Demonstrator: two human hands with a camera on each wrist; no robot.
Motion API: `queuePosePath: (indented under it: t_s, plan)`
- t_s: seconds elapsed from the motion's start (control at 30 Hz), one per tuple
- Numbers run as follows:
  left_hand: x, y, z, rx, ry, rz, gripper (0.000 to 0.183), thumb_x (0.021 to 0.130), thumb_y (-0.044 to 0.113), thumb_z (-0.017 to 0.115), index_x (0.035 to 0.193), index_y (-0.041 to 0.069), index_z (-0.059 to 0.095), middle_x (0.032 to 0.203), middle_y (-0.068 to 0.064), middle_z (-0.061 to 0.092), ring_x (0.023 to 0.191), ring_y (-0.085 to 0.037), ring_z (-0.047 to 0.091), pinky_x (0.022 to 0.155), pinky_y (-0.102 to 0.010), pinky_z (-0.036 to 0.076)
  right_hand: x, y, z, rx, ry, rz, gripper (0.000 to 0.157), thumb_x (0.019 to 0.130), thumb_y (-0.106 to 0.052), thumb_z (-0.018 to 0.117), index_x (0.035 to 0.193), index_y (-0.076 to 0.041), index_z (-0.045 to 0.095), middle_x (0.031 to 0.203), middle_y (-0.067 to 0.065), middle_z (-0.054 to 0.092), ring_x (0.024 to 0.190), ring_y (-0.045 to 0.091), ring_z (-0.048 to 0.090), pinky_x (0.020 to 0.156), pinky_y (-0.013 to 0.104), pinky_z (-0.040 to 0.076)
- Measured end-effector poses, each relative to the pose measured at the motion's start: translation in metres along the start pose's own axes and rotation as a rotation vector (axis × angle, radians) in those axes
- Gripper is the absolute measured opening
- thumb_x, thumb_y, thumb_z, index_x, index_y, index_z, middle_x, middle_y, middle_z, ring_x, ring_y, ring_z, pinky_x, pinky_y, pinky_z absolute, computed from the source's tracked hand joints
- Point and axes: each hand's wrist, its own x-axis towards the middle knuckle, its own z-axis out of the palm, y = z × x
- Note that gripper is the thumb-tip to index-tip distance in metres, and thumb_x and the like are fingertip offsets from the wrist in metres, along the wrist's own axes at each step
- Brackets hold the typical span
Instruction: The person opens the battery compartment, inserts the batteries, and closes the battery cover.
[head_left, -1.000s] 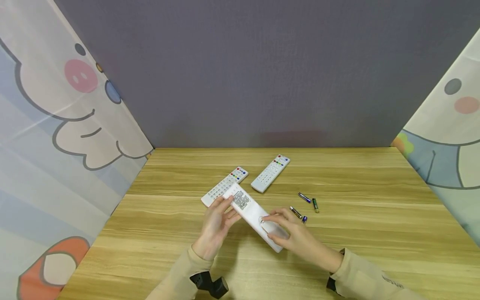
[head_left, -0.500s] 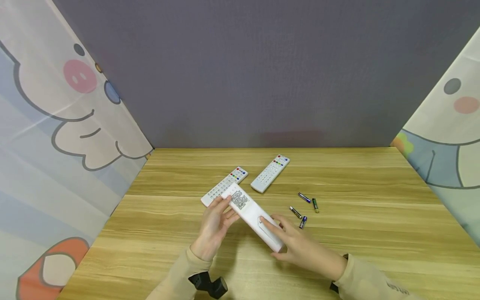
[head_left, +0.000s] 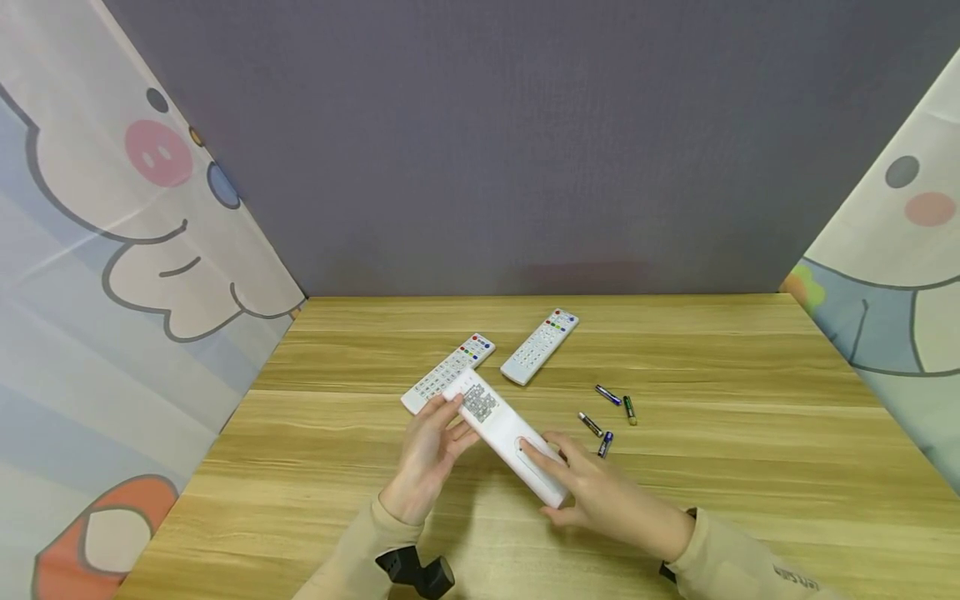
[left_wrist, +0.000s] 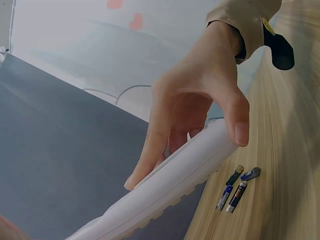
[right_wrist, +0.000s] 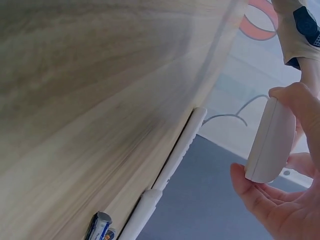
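The left hand (head_left: 429,454) grips the far end of a white remote (head_left: 504,433), its fingers curled round the edge, and holds it a little above the worktop (head_left: 750,467), back side up. Just behind this remote, two other remotes (head_left: 448,373) lie face up on the wood, one (head_left: 539,346) further right than the other. The right hand (head_left: 600,492) holds the near end of the held remote, thumb under it and a finger pressing on the oval mark of the battery cover (head_left: 534,454). As far as I can judge, the cover is still closed, so the opening is only at its beginning. To the right of the held remote, four small batteries (head_left: 609,412) lie loose on the worktop, near each other.

The worktop is light wood with a plain grain. Behind it stands a grey wall (head_left: 525,150), and on both sides hang curtains (head_left: 112,275) printed with cartoon figures.
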Motion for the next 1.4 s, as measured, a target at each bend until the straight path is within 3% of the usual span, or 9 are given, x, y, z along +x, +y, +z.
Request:
queuePosePath:
  t_s: [0.2,0.8,1.0,1.2,1.4]
  plan:
    - [0.001,0.0,-0.001,-0.007,-0.01,-0.006,0.03,0.091,0.004,0.043,0.119,-0.005,0.037,0.093,-0.006,0.059,0.081,-0.022,0.061,0.078,-0.036,0.052,0.0,0.0,-0.002,-0.014,0.012,-0.036,0.079,0.057,-0.024,0.08,0.126,-0.004,0.047,0.112,0.019,0.048,0.088,0.027,0.057,0.071,0.03,0.055]
    - [0.003,-0.002,-0.001,-0.001,-0.024,-0.004,0.018,0.09,0.005,0.046,0.107,0.0,0.042,0.091,-0.006,0.058,0.08,-0.02,0.06,0.074,-0.033,0.053,0.0,-0.001,-0.004,-0.032,0.038,-0.02,0.079,0.056,-0.021,0.078,0.126,-0.003,0.047,0.111,0.021,0.05,0.088,0.03,0.058,0.07,0.034,0.055]
    - [0.002,-0.003,-0.001,0.096,-0.054,0.016,0.031,0.087,0.006,0.05,0.116,0.002,0.04,0.096,-0.005,0.057,0.083,-0.017,0.058,0.078,-0.031,0.052,-0.002,-0.004,-0.007,0.164,-0.006,0.102,0.078,0.061,-0.02,0.076,0.13,-0.006,0.043,0.113,0.019,0.05,0.088,0.024,0.057,0.07,0.027,0.054]
    - [0.001,-0.005,0.0,0.199,-0.166,0.137,0.052,0.085,0.004,0.053,0.132,0.004,0.031,0.114,-0.015,0.051,0.096,-0.019,0.056,0.087,-0.039,0.047,0.001,-0.009,-0.013,0.446,-0.011,0.228,0.076,0.066,-0.011,0.074,0.133,-0.008,0.039,0.119,0.016,0.049,0.089,0.013,0.052,0.067,0.021,0.053]
    - [0.0,-0.006,0.002,0.316,-0.224,0.208,0.061,0.085,0.008,0.055,0.137,0.009,0.023,0.119,-0.023,0.045,0.101,-0.021,0.053,0.089,-0.035,0.047,0.002,-0.011,-0.017,0.682,-0.038,0.323,0.073,0.071,-0.009,0.071,0.135,-0.009,0.035,0.125,0.021,0.045,0.095,0.012,0.051,0.073,0.026,0.053]
